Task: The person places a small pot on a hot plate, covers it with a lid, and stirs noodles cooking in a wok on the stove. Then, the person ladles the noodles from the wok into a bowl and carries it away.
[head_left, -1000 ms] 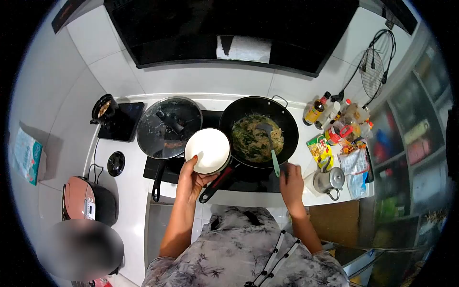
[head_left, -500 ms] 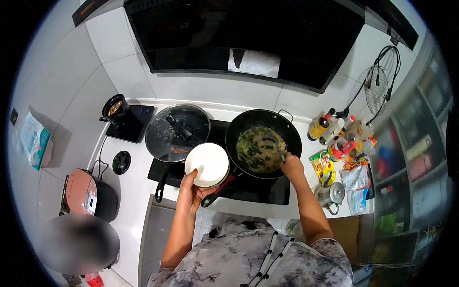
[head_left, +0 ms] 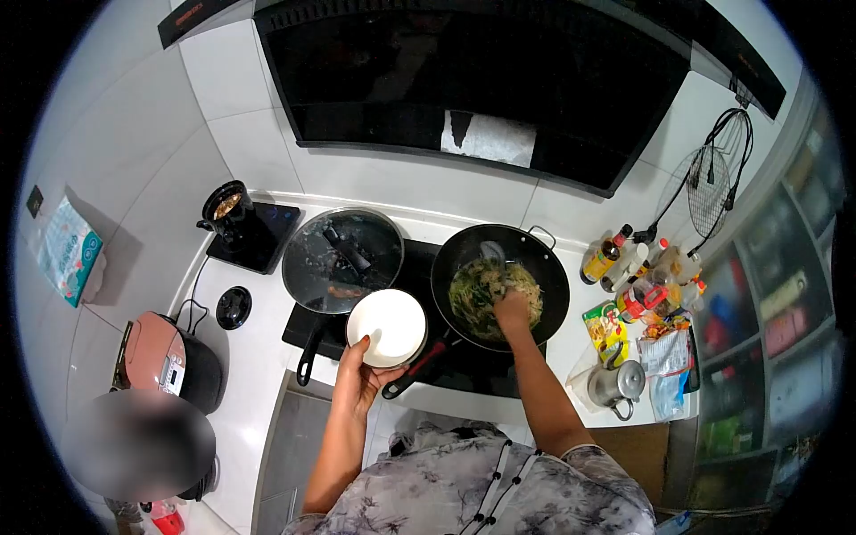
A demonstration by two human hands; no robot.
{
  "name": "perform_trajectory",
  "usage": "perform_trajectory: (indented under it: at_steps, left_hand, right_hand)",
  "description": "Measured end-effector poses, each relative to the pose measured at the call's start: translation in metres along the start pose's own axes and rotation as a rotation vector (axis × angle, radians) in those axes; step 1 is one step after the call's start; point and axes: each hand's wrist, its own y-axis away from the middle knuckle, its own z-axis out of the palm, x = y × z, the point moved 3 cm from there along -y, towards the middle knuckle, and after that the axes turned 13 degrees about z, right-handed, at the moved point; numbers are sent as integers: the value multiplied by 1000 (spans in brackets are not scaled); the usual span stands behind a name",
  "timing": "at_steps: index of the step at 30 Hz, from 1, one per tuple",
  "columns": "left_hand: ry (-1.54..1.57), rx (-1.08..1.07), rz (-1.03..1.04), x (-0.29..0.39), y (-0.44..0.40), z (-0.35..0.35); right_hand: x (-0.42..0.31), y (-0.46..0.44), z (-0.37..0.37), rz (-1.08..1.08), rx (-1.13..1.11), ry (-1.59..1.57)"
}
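Observation:
My left hand (head_left: 357,379) grips a white bowl (head_left: 388,325) from its near side, thumb at the rim. No food shows in the bowl, which is tipped a little toward me over the front of the stove. My right hand (head_left: 511,312) is closed on a spoon (head_left: 491,252) inside the black wok (head_left: 557,285). Most of the spoon's handle is hidden by the fingers. Shredded, noodle-like food with green leaves (head_left: 468,294) lies in the wok around the spoon. Left of it sits a pan under a glass lid (head_left: 312,259).
Bottles (head_left: 606,254), seasoning packets (head_left: 606,330) and a metal pot (head_left: 615,383) crowd the right counter. A pink rice cooker (head_left: 156,361) and a black pot (head_left: 227,214) on a hot plate stand at left. The wok's red-and-black handle (head_left: 415,370) juts toward me.
My right hand has moved left and down into the wok, and the spoon has swung to its far side. The bowl stays in my left hand. The whole view has shifted slightly.

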Motion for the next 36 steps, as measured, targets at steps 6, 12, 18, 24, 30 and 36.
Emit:
perform_trajectory:
  at_steps: [6,12,18,24,30,36]
  left_hand:
    - [-37,-10,-1,2,3,-1]
    - [-83,-86,-46,-6,-4,10]
    - [-113,-99,-56,-14,-12,28]
    - [-118,-87,-48,-21,-15,47]
    - [-112,-69,-55,-31,-13,44]
    - [-106,-5,-46,-30,1,41]
  right_hand:
    - [15,28,-5,-483,64,180]
    - [55,44,-84,-432,115,370]
    - [82,58,-146,-411,166,290]
    - [89,80,-191,-377,60,414]
    - [90,54,-129,-432,-58,452]
    - [54,34,-129,-582,94,200]
